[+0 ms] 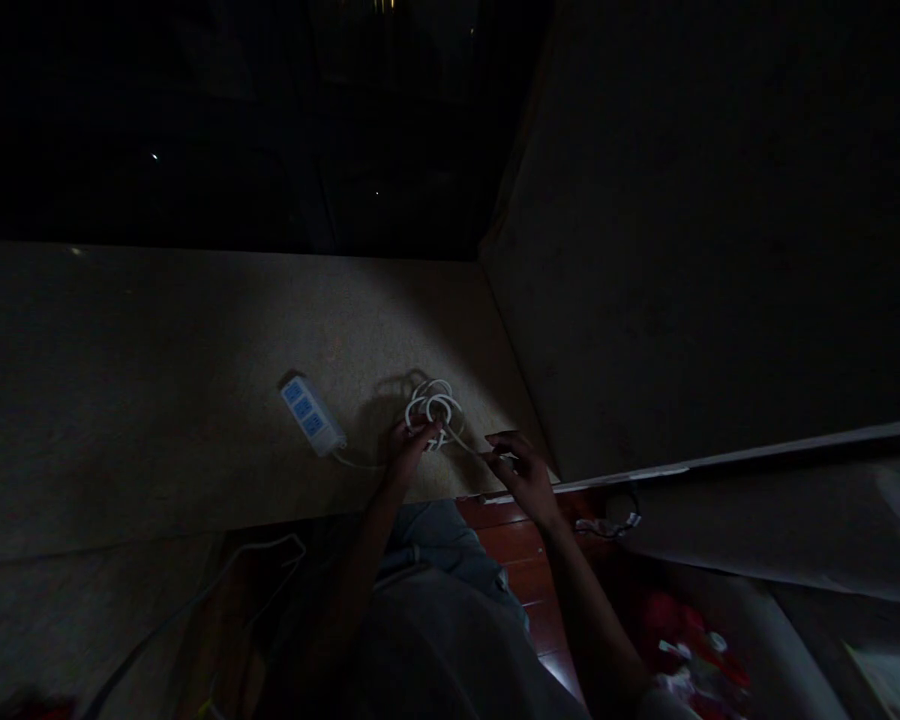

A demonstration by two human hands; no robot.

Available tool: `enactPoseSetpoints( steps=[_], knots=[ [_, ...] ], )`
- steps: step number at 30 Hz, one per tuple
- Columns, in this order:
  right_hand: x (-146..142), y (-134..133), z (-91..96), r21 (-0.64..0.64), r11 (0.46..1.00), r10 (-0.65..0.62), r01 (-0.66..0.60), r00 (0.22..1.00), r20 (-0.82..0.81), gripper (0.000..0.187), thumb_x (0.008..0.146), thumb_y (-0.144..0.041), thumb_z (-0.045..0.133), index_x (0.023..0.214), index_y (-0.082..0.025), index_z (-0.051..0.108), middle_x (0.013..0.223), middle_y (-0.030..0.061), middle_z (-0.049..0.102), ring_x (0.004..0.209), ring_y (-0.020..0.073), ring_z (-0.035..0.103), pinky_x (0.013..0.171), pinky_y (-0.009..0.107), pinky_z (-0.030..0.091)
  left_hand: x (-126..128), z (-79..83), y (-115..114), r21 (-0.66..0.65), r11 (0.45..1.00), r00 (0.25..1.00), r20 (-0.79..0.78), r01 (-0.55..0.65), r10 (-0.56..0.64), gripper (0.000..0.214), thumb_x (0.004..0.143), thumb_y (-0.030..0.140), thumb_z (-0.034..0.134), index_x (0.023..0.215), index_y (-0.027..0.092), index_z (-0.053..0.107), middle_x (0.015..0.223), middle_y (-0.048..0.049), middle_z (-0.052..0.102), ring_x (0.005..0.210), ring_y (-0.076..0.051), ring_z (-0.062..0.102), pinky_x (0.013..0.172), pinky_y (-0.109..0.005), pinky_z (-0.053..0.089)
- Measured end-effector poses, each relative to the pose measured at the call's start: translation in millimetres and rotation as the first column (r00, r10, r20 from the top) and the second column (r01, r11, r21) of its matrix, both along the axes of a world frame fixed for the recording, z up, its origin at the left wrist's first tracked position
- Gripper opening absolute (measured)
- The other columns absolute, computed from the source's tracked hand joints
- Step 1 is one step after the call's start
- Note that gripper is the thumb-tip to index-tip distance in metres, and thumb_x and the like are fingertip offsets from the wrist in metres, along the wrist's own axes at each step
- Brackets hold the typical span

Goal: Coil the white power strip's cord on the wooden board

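A white power strip (pixel 311 414) with blue sockets lies on a speckled counter (pixel 195 350). Its white cord runs right into a coiled bundle (pixel 435 405). My left hand (pixel 409 448) has its fingers closed on the lower edge of that coil. My right hand (pixel 517 470) sits just right of the coil, fingers pinched on a strand of the cord that stretches from it. The scene is very dark apart from a lit patch around the coil.
A tall panel (pixel 682 300) stands at the right of the counter. Reddish wooden floor (pixel 525 570) shows below the counter edge, with red and white clutter (pixel 690 650) at lower right. Another white cable (pixel 262 555) lies at lower left.
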State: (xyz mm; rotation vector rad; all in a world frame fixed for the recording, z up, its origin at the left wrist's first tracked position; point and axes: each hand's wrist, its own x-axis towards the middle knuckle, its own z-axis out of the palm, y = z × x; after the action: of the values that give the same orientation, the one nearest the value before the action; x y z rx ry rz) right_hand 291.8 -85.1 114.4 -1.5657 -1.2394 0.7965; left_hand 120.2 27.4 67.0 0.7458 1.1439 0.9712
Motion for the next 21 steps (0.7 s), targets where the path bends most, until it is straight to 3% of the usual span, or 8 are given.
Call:
enactPoseSetpoints(
  steps=[5, 9, 15, 21],
  knots=[
    [-32, 5, -3.0, -0.027, 0.998, 0.052, -0.057, 0.986, -0.161, 0.028, 0.082, -0.037, 0.071, 0.107, -0.025, 0.067, 0.110, 0.0063, 0.059, 0.093, 0.0186, 0.062, 0.071, 0.028, 0.052, -4, 14.4, 4, -0.083, 0.993, 0.960, 0.260, -0.087, 0.105, 0.042, 0.050, 0.038, 0.087, 0.081, 0.015, 0.069, 0.071, -0.0017, 0.071, 0.062, -0.016, 0.067, 0.058, -0.025, 0.052],
    [-54, 9, -9.5, -0.031, 0.990, 0.124, -0.137, 0.955, -0.270, 0.035, 0.078, -0.037, 0.075, 0.110, -0.026, 0.064, 0.113, 0.0060, 0.059, 0.098, 0.0193, 0.062, 0.080, 0.030, 0.054, -5, 21.3, 6, -0.129, 0.987, 0.916, 0.378, -0.094, 0.136, 0.039, 0.049, 0.032, 0.086, 0.079, 0.016, 0.068, 0.070, 0.0013, 0.070, 0.060, -0.012, 0.065, 0.056, -0.021, 0.049],
    [-54, 15, -14.9, -0.037, 0.963, 0.241, -0.269, 0.911, -0.335, 0.041, 0.081, -0.038, 0.073, 0.119, -0.027, 0.061, 0.122, 0.0064, 0.065, 0.110, 0.0212, 0.063, 0.098, 0.037, 0.051, -11, 17.0, 10, -0.217, 0.971, 0.867, 0.460, -0.100, 0.192, 0.031, 0.052, 0.021, 0.081, 0.079, 0.016, 0.066, 0.072, 0.0018, 0.071, 0.062, -0.012, 0.066, 0.060, -0.022, 0.049],
    [-26, 32, -22.6, -0.030, 0.999, 0.018, -0.030, 0.939, -0.343, 0.033, 0.085, -0.041, 0.069, 0.113, -0.025, 0.063, 0.110, 0.0063, 0.069, 0.103, 0.0203, 0.066, 0.097, 0.038, 0.051, -20, 10.8, 10, -0.228, 0.972, 0.858, 0.488, -0.053, 0.161, 0.029, 0.058, 0.020, 0.077, 0.084, 0.016, 0.066, 0.080, -0.0004, 0.073, 0.069, -0.014, 0.069, 0.068, -0.026, 0.053]
  ],
)
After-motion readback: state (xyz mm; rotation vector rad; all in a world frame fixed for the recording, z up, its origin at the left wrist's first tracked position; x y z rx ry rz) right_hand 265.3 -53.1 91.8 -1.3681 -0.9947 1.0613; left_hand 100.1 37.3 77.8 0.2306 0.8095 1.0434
